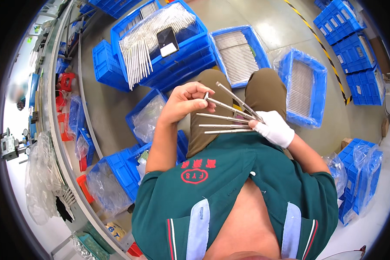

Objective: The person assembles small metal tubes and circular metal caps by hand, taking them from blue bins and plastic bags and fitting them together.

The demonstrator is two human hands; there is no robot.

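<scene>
Metal rods [223, 117] fan out leftward from the gloved right hand [275, 128], which is closed around their ends. Left of that grip, the bare left hand [190, 100] pinches one rod's tip, its exact shape hard to make out. Beyond both hands stands a blue crate [260, 47] of similar rods.

Floor [251, 15]: From far off, I see it grey, with blue boxes [320, 93] and a yellow-and-black stripe [348, 100] on it.
Bench [52, 93]: I see crinkly clear plastic [41, 186] lying on top.
</scene>
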